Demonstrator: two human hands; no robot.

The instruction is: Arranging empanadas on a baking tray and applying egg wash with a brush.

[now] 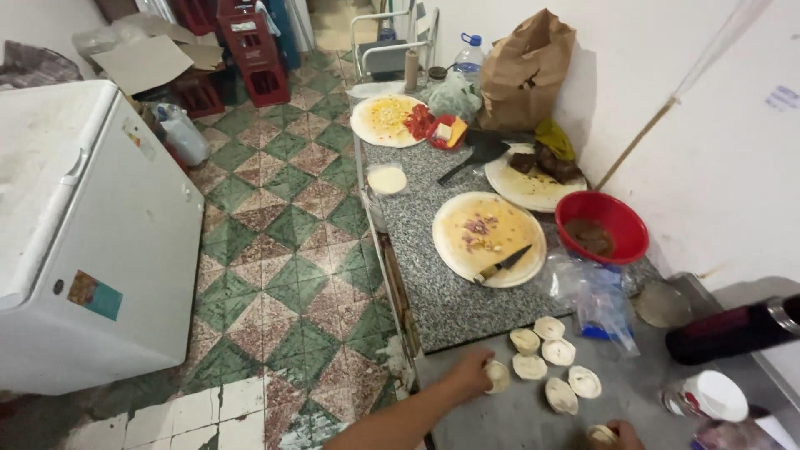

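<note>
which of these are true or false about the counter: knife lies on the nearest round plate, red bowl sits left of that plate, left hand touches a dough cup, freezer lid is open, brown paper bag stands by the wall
1. A knife lies on the nearest round plate. True.
2. The red bowl sits left of that plate. False: it sits to its right, near the wall.
3. The left hand touches a dough cup. True.
4. The white freezer has its lid open. False: the lid is shut.
5. A brown paper bag stands by the wall. True.
</note>
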